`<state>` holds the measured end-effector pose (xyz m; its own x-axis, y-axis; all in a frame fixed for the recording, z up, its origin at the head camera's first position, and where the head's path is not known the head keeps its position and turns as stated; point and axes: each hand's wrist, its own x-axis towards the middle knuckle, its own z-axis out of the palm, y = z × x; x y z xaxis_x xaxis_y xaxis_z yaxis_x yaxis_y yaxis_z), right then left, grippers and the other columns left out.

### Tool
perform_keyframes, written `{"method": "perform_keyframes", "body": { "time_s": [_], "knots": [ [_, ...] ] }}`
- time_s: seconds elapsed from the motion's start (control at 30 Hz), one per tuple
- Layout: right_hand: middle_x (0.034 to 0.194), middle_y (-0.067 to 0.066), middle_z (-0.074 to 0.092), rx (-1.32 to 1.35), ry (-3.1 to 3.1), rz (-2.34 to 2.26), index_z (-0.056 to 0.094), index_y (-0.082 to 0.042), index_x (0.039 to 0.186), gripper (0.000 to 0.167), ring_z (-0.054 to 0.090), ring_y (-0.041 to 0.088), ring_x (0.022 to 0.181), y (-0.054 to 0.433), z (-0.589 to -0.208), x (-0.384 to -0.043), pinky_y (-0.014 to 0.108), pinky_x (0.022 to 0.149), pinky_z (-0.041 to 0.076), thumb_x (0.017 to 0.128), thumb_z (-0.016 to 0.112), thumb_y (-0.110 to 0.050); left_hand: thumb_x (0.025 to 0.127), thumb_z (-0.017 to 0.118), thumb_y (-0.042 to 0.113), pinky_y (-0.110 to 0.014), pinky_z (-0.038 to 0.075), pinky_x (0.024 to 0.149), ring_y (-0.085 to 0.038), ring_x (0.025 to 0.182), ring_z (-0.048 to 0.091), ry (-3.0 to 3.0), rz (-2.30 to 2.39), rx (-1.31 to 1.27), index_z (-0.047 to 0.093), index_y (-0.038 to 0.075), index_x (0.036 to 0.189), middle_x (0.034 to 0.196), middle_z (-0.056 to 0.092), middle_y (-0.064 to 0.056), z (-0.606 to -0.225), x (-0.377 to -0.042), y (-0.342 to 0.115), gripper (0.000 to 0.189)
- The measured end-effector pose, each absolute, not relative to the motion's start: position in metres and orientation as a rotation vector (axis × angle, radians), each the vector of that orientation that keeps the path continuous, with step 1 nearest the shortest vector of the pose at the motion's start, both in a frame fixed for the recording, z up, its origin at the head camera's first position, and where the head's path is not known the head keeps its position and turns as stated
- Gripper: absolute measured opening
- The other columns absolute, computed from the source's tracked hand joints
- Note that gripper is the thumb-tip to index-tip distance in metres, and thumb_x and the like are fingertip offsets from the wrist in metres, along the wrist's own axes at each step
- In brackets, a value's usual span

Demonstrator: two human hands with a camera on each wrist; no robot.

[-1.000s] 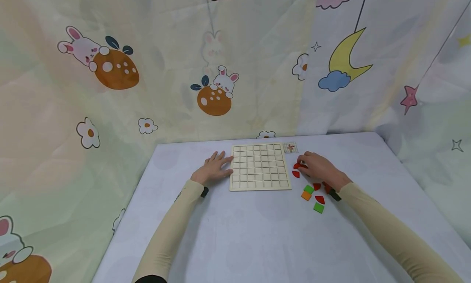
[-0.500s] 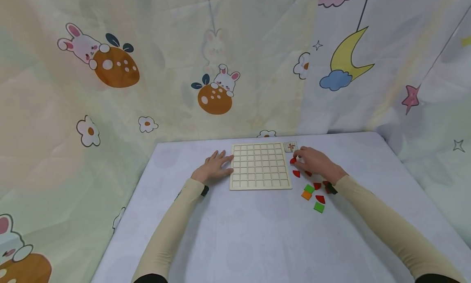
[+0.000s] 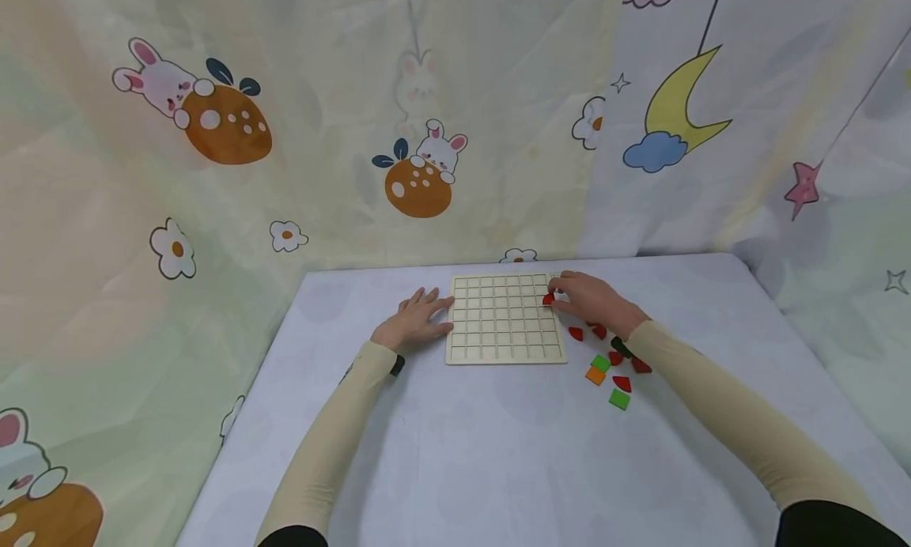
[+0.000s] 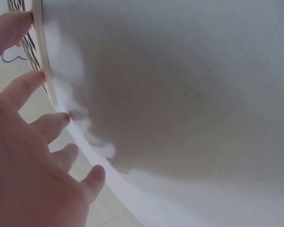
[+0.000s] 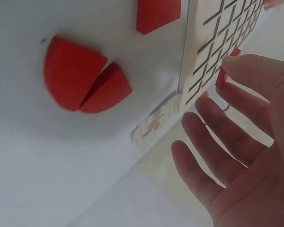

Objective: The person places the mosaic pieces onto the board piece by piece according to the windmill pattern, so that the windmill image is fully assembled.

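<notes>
A pale wooden board (image 3: 501, 322) with a grid of square cells lies on the table. My left hand (image 3: 410, 323) is at its left side, fingers spread. In the left wrist view the thumb and a fingertip of that hand (image 4: 35, 151) touch the board's edge (image 4: 43, 52). My right hand (image 3: 596, 300) is over the board's upper right edge. Between thumb and index finger it pinches a small red quarter-round tile (image 5: 222, 75), close over the grid cells; its other fingers are extended.
Right of the board lie several loose red tiles (image 3: 622, 383), green square tiles (image 3: 619, 398) and an orange square tile (image 3: 595, 375). A small pattern card (image 5: 154, 125) sits beside the board's far corner. Behind the table hangs a printed cloth (image 3: 327, 136).
My right hand has moved left from the loose tiles to the board's right edge, carrying the red tile. My left hand has stayed at the board's left side.
</notes>
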<state>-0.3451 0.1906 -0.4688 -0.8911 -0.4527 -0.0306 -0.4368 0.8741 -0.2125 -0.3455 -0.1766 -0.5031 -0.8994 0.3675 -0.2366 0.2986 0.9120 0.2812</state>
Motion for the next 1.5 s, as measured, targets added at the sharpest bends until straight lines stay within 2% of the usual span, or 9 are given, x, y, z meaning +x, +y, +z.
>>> {"method": "perform_keyframes", "body": {
  "time_s": [0.3,0.73,0.93,1.1,1.5],
  "knots": [
    [0.101,0.007,0.064,-0.732,2.943,-0.267,0.069,-0.009,0.118,0.029,0.054,0.020,0.080,0.169,-0.473,-0.356,0.034,0.073,0.050,0.094,0.070,-0.025,0.098,0.048,0.062,-0.060,0.010,0.124,-0.036,0.158,0.001,2.795,0.333,0.520,0.030,0.032,0.159,0.170,0.014,-0.008,-0.502,-0.347,-0.177,0.070],
    [0.102,0.007,0.065,-0.874,2.893,-0.290,0.071,-0.011,0.115,0.025,0.059,0.020,0.087,0.136,-0.473,-0.378,0.037,0.078,0.053,0.095,0.070,-0.027,0.097,0.048,0.063,-0.060,0.010,0.125,-0.035,0.158,0.001,2.794,0.333,0.532,0.029,0.033,0.159,0.170,0.013,-0.007,-0.505,-0.348,-0.180,0.071],
    [0.100,0.007,0.065,-0.961,2.864,-0.214,0.070,-0.012,0.112,0.019,0.057,0.019,0.084,0.121,-0.478,-0.390,0.036,0.075,0.052,0.098,0.065,-0.024,0.098,0.047,0.062,-0.060,0.012,0.124,-0.035,0.158,0.001,2.807,0.324,0.527,0.029,0.033,0.159,0.170,0.013,-0.007,-0.507,-0.349,-0.180,0.070],
    [0.099,0.007,0.063,-0.920,2.895,-0.189,0.070,-0.012,0.110,0.017,0.055,0.019,0.081,0.114,-0.483,-0.395,0.034,0.070,0.050,0.099,0.065,-0.024,0.098,0.048,0.061,-0.061,0.011,0.124,-0.034,0.158,0.000,2.794,0.350,0.521,0.029,0.033,0.159,0.170,0.012,-0.006,-0.507,-0.349,-0.178,0.070],
    [0.099,0.006,0.066,-0.874,2.938,-0.236,0.072,-0.011,0.108,0.020,0.055,0.020,0.084,0.107,-0.485,-0.400,0.036,0.073,0.050,0.097,0.068,-0.027,0.097,0.049,0.062,-0.061,0.011,0.124,-0.033,0.158,-0.001,2.788,0.370,0.487,0.029,0.035,0.159,0.171,0.012,-0.005,-0.509,-0.350,-0.179,0.070]
  ]
}}
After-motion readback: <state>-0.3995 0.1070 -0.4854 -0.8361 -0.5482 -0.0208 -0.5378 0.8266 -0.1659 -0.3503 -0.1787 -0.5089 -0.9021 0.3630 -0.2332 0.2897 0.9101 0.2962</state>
